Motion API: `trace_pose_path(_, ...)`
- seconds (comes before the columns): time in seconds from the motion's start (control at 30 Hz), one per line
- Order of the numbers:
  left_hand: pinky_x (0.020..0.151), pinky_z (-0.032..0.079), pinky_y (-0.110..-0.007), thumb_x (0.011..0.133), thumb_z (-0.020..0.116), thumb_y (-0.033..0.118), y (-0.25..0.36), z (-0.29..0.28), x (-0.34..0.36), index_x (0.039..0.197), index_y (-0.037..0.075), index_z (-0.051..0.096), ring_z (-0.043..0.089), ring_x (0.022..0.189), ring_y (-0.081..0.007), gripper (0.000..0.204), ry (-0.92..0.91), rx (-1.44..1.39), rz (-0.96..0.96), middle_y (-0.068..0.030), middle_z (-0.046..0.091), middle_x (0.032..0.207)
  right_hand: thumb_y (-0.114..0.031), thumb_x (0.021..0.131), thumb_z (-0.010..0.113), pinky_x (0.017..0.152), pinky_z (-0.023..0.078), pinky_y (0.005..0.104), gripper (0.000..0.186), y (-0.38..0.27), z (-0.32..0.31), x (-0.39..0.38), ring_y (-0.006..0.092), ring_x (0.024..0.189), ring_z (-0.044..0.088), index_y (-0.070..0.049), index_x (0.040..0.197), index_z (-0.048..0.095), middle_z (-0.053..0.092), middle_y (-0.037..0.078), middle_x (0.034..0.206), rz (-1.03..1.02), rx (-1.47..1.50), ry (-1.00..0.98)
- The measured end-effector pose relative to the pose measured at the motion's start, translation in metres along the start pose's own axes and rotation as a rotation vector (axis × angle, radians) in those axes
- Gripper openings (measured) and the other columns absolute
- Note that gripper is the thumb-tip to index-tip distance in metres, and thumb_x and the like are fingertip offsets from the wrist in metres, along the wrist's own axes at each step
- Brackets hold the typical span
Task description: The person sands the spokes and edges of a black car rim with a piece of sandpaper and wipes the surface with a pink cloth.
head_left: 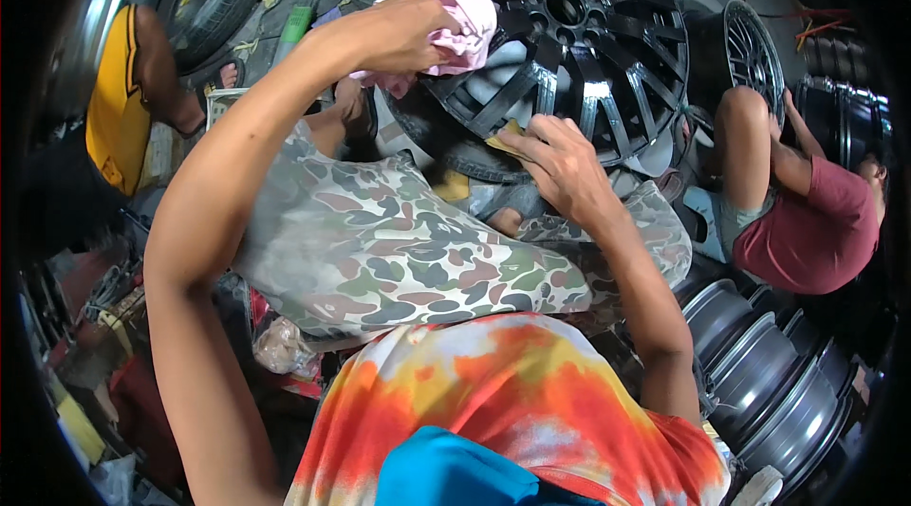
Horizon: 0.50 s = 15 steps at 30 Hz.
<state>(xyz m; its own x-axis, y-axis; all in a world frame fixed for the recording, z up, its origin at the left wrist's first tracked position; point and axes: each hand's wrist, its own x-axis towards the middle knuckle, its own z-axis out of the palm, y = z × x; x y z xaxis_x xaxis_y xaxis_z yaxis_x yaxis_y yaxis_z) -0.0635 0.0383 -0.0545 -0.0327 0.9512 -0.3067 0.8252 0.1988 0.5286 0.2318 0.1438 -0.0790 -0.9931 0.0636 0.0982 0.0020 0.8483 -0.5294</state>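
Note:
A glossy black multi-spoke alloy wheel (595,93) lies flat in front of me, over a black tire (427,136). At its left edge my left hand (403,36) is closed around a bunched pink cloth (472,20). Part of the cloth hangs below the fingers. My right hand (569,169) is at the wheel's near edge, pinching a small yellow-tan folded piece (503,139) that looks like sandpaper. It lies close to the spoke ends; whether it touches the wheel I cannot tell.
Several silver-grey wheel rims (759,368) stand stacked at the lower right. Another black rim (750,41) is upright beyond a crouching person in a maroon shirt (816,221). Someone in yellow shorts (114,108) is at the left, near a tire (223,18) and a green bottle-like object (296,27).

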Motion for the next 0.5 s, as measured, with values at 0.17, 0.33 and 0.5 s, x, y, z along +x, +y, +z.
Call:
trace_pose_path(0.17, 0.093, 0.053, -0.048, 0.084, 0.065, 0.007, 0.024, -0.001, -0.011, 0.112, -0.004, 0.070, 0.068, 0.104, -0.0464, 0.030, -0.019, -0.015, -0.115, -0.0300, 0.071, 0.103, -0.004, 0.085, 0.065, 0.083, 0.045, 0.0391, 0.034, 0.002, -0.001, -0.001, 0.0284, 0.093, 0.058, -0.003, 0.118, 0.073, 0.055, 0.009, 0.095, -0.030, 0.031, 0.039)
trace_pose_path(0.33, 0.094, 0.051, -0.051, 0.083, 0.061, 0.002, 0.019, 0.018, -0.022, 0.111, -0.008, 0.067, 0.065, 0.106, -0.0483, 0.029, 0.048, 0.103, 0.055, -0.0303, 0.070, 0.106, -0.007, 0.087, 0.066, 0.085, 0.045, 0.0394, 0.026, 0.001, 0.001, 0.001, 0.0273, 0.092, 0.059, -0.002, 0.112, 0.074, 0.056, 0.010, 0.094, 0.022, 0.122, 0.039)
trace_pose_path(0.5, 0.096, 0.052, -0.054, 0.078, 0.058, -0.002, 0.038, 0.003, -0.020, 0.111, -0.009, 0.069, 0.066, 0.108, -0.0490, 0.035, -0.038, 0.088, -0.071, -0.0332, 0.070, 0.105, -0.011, 0.090, 0.070, 0.081, 0.040, 0.0385, 0.018, -0.011, 0.014, 0.011, 0.0258, 0.091, 0.061, -0.003, 0.106, 0.074, 0.057, 0.008, 0.093, 0.083, 0.112, 0.119)
